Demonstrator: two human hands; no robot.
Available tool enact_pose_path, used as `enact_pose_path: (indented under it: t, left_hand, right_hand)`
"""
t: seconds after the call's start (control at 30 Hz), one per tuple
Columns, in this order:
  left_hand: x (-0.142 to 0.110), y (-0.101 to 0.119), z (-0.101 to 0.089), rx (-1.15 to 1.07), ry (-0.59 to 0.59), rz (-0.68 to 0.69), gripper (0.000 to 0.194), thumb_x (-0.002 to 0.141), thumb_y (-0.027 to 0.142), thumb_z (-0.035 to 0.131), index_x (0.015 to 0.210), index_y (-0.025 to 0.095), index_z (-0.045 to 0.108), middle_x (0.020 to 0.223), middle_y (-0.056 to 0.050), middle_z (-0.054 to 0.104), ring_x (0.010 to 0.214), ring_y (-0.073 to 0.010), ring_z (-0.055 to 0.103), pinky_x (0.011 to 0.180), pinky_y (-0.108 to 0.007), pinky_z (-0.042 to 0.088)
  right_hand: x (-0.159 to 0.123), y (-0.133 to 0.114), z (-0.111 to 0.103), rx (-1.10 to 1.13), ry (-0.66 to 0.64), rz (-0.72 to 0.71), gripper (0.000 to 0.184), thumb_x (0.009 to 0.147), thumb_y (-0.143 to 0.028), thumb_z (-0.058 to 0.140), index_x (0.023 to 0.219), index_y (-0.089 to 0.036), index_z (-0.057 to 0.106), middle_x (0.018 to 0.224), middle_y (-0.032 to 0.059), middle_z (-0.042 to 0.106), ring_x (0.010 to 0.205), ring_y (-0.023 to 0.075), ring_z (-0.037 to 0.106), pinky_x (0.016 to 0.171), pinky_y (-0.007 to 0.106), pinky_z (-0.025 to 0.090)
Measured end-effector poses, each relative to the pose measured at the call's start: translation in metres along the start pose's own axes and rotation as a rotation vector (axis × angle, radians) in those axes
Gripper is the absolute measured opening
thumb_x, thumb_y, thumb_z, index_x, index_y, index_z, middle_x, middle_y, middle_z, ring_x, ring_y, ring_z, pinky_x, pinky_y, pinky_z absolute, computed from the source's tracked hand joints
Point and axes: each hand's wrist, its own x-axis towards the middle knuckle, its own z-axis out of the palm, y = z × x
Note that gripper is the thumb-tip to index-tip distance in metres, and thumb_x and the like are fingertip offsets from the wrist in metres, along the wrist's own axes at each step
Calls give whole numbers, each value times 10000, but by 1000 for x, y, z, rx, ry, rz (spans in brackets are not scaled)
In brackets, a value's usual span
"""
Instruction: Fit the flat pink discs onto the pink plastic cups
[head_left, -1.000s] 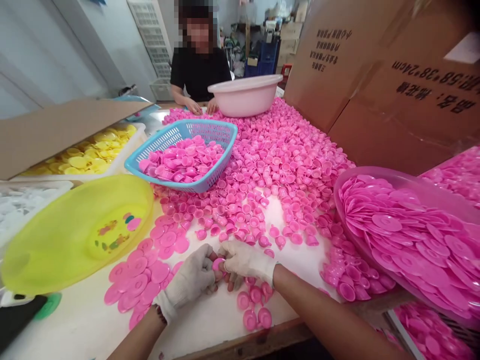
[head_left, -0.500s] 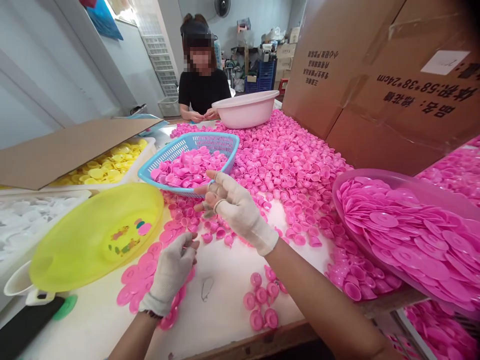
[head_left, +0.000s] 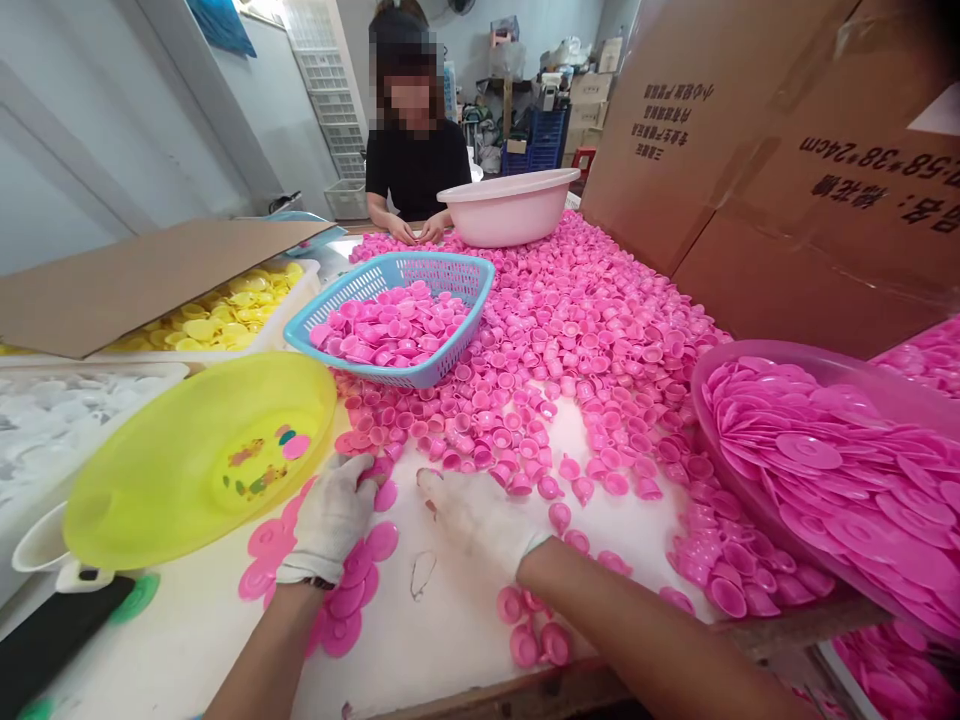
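My left hand, in a white glove with bare fingertips, rests over a spread of pink toy saucers. Its fingers are bent in toward the thumb among the saucers, and whatever lies between them is hidden. To its right, my right hand, gloved the same way, hangs low over the white tabletop. It is smeared by motion, so its grip is unclear. Pink toy cups lie just beyond its fingers. Several more cups sit below it near the table's front edge.
A blue basket of pink pieces stands ahead. Left are a yellow basin and a tray of yellow pieces. Right is a pink basin of saucers beside a large carton. A co-worker sits opposite, behind a pale pink basin.
My right hand has dropped from in front of the blue basket to low over the tabletop. The left hand has shifted slightly, its fingers bending in. More cups now lie near my right hand.
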Motion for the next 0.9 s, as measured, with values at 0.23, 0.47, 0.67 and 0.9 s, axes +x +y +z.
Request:
enact_pose_path:
  t: [0.23,0.47,0.67,0.9]
  left_hand:
    - [-4,8,-7,-106,35,7,77,721,276,541,663,239,507,709,-48,568,658,-221,544,622,-359,436]
    - [-32,48,-12,-330,60,200,84,779,268,499,724,242,555,832,-43,648,796,-214,611,760,-342,488]
    - [-52,63,2,-514,-73,44,207,774,311,513,944,206,566,964,-92,644,797,-212,636,714,-338,519]
    - [-51,62,21,-859,-633,-394,323,790,506,529,819,190,470,488,35,550,372,-100,478,338,-179,334]
  right_hand:
    - [-25,28,-2,-106,138,-165,206,879,-218,467,1034,-198,603,928,66,667,804,196,608,669,276,420]
    - [-19,22,-9,871,10,170,321,922,-406,351,860,-163,551,664,-5,593,396,54,464,367,175,291]
    - [-20,31,-7,842,21,190,93,845,-239,480,878,-179,544,661,-34,570,391,36,471,361,145,314]
    - [-16,43,15,696,-40,253,55,848,-220,437,872,-198,481,536,-59,507,379,75,519,351,134,348]
